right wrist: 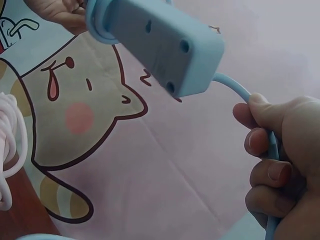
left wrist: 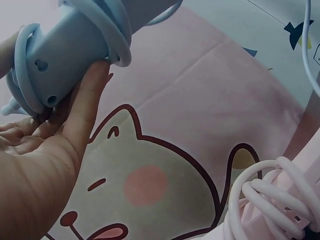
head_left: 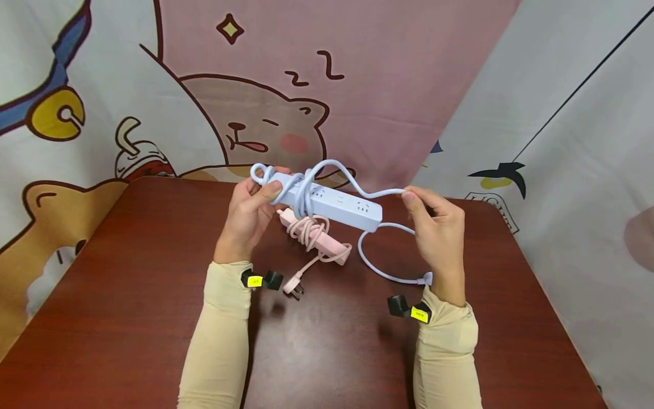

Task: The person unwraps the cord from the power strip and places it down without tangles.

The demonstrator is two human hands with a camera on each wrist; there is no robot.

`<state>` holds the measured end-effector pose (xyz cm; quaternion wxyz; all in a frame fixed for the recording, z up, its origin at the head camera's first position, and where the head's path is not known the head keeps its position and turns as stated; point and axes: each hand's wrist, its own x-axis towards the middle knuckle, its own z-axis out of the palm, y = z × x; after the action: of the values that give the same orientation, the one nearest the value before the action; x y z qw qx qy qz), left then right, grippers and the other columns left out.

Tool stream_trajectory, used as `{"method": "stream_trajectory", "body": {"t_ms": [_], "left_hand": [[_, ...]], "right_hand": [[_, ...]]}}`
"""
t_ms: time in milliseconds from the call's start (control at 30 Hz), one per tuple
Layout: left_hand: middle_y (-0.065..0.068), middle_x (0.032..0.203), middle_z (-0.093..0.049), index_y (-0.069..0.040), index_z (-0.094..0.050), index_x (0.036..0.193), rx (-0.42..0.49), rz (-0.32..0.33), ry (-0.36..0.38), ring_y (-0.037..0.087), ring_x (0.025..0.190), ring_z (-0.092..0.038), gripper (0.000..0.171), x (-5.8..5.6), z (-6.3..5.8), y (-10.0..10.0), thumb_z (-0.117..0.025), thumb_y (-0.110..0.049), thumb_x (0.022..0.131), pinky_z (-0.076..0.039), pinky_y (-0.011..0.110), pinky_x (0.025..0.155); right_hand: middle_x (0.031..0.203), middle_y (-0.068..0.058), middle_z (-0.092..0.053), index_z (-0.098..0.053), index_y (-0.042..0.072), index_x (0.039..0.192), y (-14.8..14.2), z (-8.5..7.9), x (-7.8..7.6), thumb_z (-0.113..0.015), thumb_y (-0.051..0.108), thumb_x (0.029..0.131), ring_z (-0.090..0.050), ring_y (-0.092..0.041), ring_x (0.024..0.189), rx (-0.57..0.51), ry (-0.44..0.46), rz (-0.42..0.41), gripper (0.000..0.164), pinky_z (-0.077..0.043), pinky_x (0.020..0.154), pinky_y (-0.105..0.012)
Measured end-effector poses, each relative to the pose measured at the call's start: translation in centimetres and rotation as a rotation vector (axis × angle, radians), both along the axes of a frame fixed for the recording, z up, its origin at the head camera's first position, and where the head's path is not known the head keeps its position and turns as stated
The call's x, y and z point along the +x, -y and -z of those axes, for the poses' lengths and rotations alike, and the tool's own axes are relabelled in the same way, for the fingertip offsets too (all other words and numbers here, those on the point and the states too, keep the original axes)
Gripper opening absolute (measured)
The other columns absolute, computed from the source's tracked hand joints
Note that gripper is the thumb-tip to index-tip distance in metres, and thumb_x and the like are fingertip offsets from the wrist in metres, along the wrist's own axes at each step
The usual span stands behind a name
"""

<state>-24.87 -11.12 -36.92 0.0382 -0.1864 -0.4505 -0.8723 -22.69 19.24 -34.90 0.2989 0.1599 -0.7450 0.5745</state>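
A light blue power strip [head_left: 339, 205] is held above the table, its cord wound several times around its left half. My left hand [head_left: 246, 213] grips the strip's left end, thumb on the socket face and fingers beneath. The underside with its mounting holes shows in the left wrist view, fingers [left wrist: 89, 95] against it. My right hand [head_left: 440, 224] pinches the loose blue cord [head_left: 375, 194] to the right of the strip; in the right wrist view its fingers [right wrist: 270, 172] curl round the cord. The cord's free end loops below toward a plug [head_left: 427, 278] near the right wrist.
A pink power strip [head_left: 329, 247] lies on the brown table [head_left: 327, 352] below the blue one, wrapped in its own cord. Its plug [head_left: 293, 286] points toward the front. Behind the table hangs a printed cartoon curtain [head_left: 388, 74].
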Motion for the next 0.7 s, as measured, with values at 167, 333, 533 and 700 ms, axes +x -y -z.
{"method": "stream_trajectory", "body": {"t_ms": [167,333,533,700], "left_hand": [[0.005,0.101,-0.074,0.004,-0.065,0.114,0.009,-0.022,0.010,0.012,0.084,-0.070,0.020,-0.02,0.00,0.01,-0.059,-0.006,0.098,-0.061,0.027,0.077],[0.005,0.101,-0.074,0.000,-0.068,0.111,-0.007,-0.047,0.011,0.011,0.086,-0.071,0.017,-0.19,0.05,0.12,-0.060,-0.006,0.098,-0.062,0.029,0.078],[0.005,0.100,-0.074,0.007,-0.063,0.115,0.006,-0.089,0.038,0.013,0.087,-0.072,0.020,-0.36,0.00,0.16,-0.056,0.001,0.097,-0.062,0.028,0.079],[0.004,0.104,-0.075,0.016,-0.053,0.123,-0.034,-0.130,0.057,0.012,0.090,-0.072,0.030,-0.44,0.04,0.35,-0.057,-0.001,0.099,-0.062,0.027,0.081]], "right_hand": [[0.069,0.009,-0.059,-0.074,-0.011,0.095,-0.05,-0.41,0.34,-0.069,0.001,0.095,-0.051,-0.006,0.061,-0.022,-0.018,-0.019,0.013,-0.041,0.057,-0.019],[0.068,0.009,-0.057,-0.072,-0.014,0.094,-0.18,-0.38,0.44,-0.067,-0.001,0.095,-0.050,-0.007,0.062,-0.025,-0.040,-0.035,0.014,-0.041,0.057,-0.019],[0.066,0.006,-0.055,-0.072,-0.014,0.094,-0.15,-0.42,0.49,-0.068,-0.002,0.095,-0.049,-0.007,0.061,-0.037,-0.057,-0.063,0.013,-0.039,0.057,-0.019],[0.065,0.002,-0.055,-0.072,-0.014,0.095,-0.16,-0.61,0.58,-0.068,-0.003,0.094,-0.049,-0.008,0.061,-0.049,-0.064,-0.081,0.012,-0.038,0.057,-0.018]]}}
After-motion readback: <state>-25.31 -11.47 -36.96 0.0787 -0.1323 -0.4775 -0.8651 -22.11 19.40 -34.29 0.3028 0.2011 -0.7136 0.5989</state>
